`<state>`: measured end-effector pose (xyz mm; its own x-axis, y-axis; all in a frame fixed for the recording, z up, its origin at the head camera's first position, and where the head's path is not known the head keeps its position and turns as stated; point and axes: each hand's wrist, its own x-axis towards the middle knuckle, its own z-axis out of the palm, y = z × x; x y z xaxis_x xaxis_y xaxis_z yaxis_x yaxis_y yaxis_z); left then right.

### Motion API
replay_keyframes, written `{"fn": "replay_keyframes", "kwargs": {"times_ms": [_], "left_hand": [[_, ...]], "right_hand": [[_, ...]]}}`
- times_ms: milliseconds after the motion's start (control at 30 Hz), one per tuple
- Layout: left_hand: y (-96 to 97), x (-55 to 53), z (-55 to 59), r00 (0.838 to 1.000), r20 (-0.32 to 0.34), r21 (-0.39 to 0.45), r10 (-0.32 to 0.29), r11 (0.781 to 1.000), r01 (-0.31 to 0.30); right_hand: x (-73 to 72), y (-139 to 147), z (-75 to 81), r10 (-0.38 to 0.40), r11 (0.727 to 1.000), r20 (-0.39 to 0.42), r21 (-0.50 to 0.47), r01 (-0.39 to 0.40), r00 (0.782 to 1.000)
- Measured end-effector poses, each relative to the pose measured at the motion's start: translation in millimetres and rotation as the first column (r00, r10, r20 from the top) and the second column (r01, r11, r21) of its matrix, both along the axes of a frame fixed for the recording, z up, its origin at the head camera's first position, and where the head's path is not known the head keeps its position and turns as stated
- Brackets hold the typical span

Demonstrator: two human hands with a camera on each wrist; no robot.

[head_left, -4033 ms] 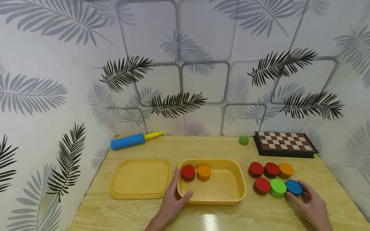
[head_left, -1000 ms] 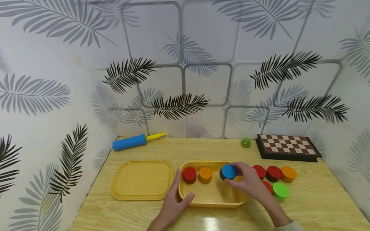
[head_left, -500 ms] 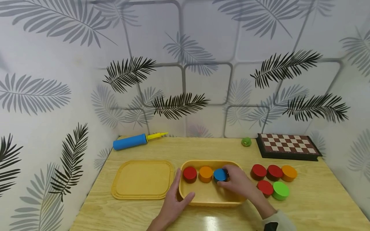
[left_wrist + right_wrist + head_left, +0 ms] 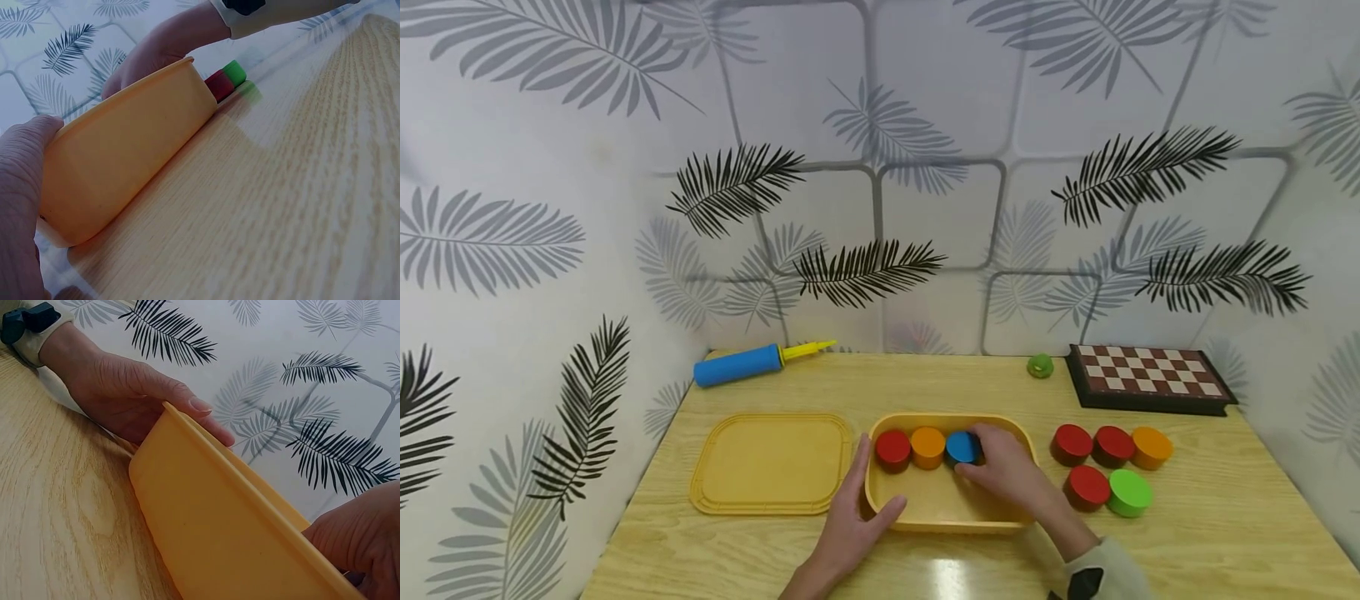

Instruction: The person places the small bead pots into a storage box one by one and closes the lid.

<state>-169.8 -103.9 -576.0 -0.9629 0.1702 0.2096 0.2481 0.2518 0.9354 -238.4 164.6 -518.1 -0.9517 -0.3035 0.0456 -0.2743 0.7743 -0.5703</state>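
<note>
In the head view, we see the right hand (image 4: 1003, 468) pinching the blue plastic-looking cylinder (image 4: 960, 447) inside the yellow rectangular plastic-looking tray (image 4: 947, 508). Red (image 4: 892, 450) and orange cylinders (image 4: 928, 447) are also inside; five cylinders (image 4: 1087, 487) remain outside. The left hand (image 4: 853, 518) touches the tray's left end, fingers straight. In the left wrist view, the tray hides the right fingertips. In the right wrist view, we cannot see the pinch.

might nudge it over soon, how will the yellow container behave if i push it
The yellow container will likely feel stiff: its thin walls stand smooth and even. It would probably slide rather than tip, being low and broad on a flat table. The red piece and orange piece inside might slide about, with bare floor in front of them.
</note>
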Motion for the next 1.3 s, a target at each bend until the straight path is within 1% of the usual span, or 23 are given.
{"fn": "replay_keyframes", "kwargs": {"times_ms": [233,333,433,567,633,733,800,900,1000,1200,1233,1300], "left_hand": [[0.7,-0.6,-0.8,1.0,-0.016,0.007,-0.002,1.0,0.002],[0.6,-0.8,-1.7,1.0,-0.026,0.012,-0.001,1.0,0.001],[0.4,-1.4,-2.9,1.0,-0.025,0.017,-0.002,1.0,0.002],[0.3,-2.2,-4.4,1.0,-0.011,0.017,-0.004,1.0,0.005],[0.3,-2.3,-4.4,1.0,-0.008,0.016,-0.006,1.0,0.006],[0.2,-2.3,-3.8,1.0,-0.007,0.011,-0.008,1.0,0.009],[0.0,-2.0,-3.2,1.0,-0.006,0.005,-0.006,1.0,0.006],[-0.3,-1.7,-3.2,1.0,0.004,-0.004,-0.004,1.0,0.004],[-0.9,-1.2,-3.7,1.0,0.018,-0.012,0.005,1.0,-0.004],[0.0,-1.9,-5.0,1.0,0.017,-0.004,0.006,1.0,-0.006],[0.2,-2.4,-5.2,1.0,0.016,-0.001,0.004,1.0,-0.004],[0.7,-3.1,-5.3,1.0,0.013,-0.002,0.007,1.0,-0.007]], "right_hand": [[2.4,-1,-1.3,-0.05,0.999,-0.04,-0.011,0.049,0.998],[4.4,1,0.8,-0.056,0.998,-0.071,-0.012,0.055,0.996],[7.6,5,4.7,-0.055,0.998,-0.102,-0.034,0.052,0.993],[13.9,14,10.1,-0.075,0.993,-0.145,-0.101,0.06,0.987],[16.3,21,12.3,-0.1,0.987,-0.181,-0.143,0.074,0.978],[19.3,37,16.1,-0.144,0.979,-0.237,-0.176,0.104,0.961],[21.1,49,19.1,-0.173,0.974,-0.25,-0.189,0.127,0.953],[24.2,68,21.9,-0.211,0.969,-0.243,-0.178,0.17,0.947],[26.1,85,20.1,-0.235,0.965,-0.257,-0.174,0.195,0.937],[27.0,115,12.0,-0.277,0.955,-0.365,-0.211,0.211,0.889],[27.2,120,11.1,-0.285,0.952,-0.362,-0.218,0.216,0.888],[27.7,130,9.9,-0.302,0.944,-0.33,-0.233,0.233,0.894]]}}
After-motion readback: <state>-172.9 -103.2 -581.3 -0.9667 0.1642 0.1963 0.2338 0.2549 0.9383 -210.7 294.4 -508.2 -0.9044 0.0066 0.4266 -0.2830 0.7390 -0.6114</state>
